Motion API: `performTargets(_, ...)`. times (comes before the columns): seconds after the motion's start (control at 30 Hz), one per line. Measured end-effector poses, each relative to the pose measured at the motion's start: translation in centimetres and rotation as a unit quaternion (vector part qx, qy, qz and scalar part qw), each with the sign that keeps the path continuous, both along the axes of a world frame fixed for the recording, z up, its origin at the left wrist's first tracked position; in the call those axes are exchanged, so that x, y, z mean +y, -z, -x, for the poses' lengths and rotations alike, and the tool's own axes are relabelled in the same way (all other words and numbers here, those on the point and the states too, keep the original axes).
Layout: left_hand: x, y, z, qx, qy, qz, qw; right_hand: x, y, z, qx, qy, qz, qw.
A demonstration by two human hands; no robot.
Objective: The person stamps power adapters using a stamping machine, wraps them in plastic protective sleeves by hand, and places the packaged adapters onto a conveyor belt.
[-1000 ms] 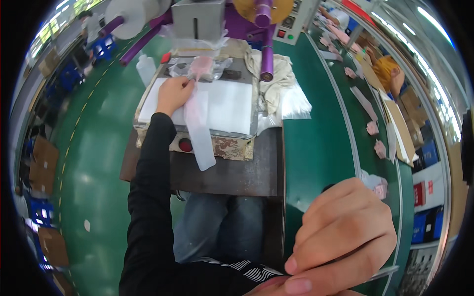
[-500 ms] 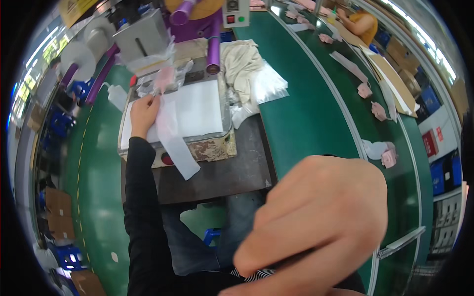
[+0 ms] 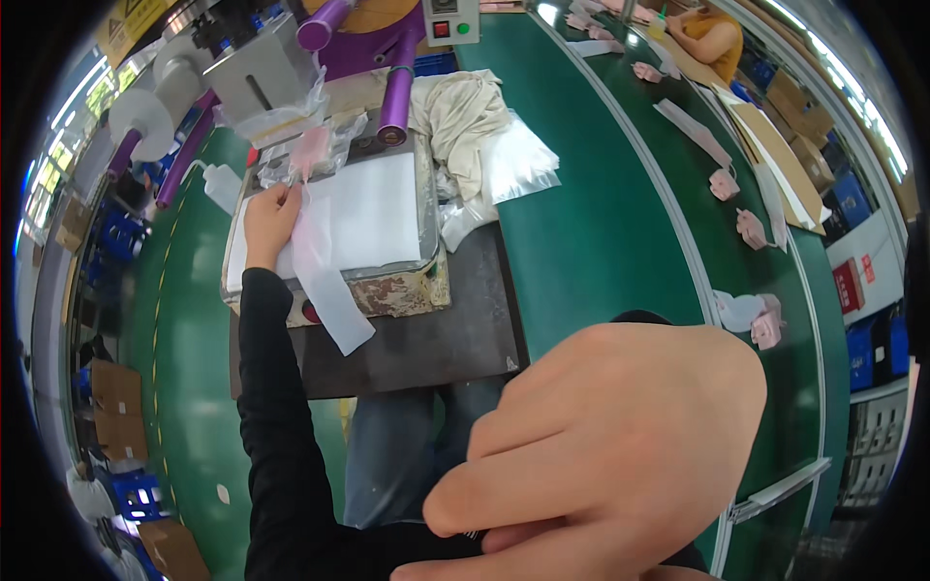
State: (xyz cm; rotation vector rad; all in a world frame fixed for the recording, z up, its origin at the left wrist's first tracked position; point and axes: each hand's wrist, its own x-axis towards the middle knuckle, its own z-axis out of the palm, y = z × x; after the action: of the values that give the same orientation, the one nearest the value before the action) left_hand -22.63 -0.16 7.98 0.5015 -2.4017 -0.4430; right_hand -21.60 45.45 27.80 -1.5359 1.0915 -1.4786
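Observation:
My left hand (image 3: 272,225) reaches to a machine bed and has its fingers closed at the upper end of a long, sheer pink-and-white strip (image 3: 327,266). The strip hangs down over the bed's front edge. Just beyond the fingertips lies a flat pink piece (image 3: 310,148), under the grey metal press head (image 3: 262,77). White sheeting (image 3: 378,211) covers the bed. Close to the camera my right hand (image 3: 610,436) fills the lower right, its fingers curled and closed. Whatever it may hold is hidden behind the knuckles.
Purple foil rolls (image 3: 395,102) hang beside the press. A beige cloth (image 3: 463,116) and clear plastic bags (image 3: 521,160) lie right of the bed. A white squeeze bottle (image 3: 222,186) stands left. Pink rosettes (image 3: 751,229) with strips lie along the green conveyor; a person (image 3: 712,44) sits far right.
The view has shifted slightly, so the bench appears a little further left. My right hand has moved slightly down and left in the picture. My left hand remains at the strip.

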Motion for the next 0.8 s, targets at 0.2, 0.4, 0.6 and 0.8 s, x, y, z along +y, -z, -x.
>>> performTargets(0.2, 0.3, -0.3, -0.1, -0.012, -0.025, 0.01, 1.0, 1.8, -0.2, 1.0, -0.103, 0.0, -0.114, 0.988)
performTargets(0.4, 0.2, 0.3, -0.4, -0.033, -0.038, 0.005, 0.999, 3.8, -0.8, 0.6, -0.286, 0.037, -0.289, 0.913)
performTargets(0.6, 1.2, -0.3, 1.9, -0.015, -0.011, 0.002, 1.0, 3.4, -0.6, 3.7, 0.294, 0.123, 0.281, 0.905)
performTargets(0.8, -0.2, 0.0, -0.8, -0.032, -0.042, 0.014, 0.998, 0.7, 3.4, 3.7, 0.197, 0.12, 0.464, 0.855)
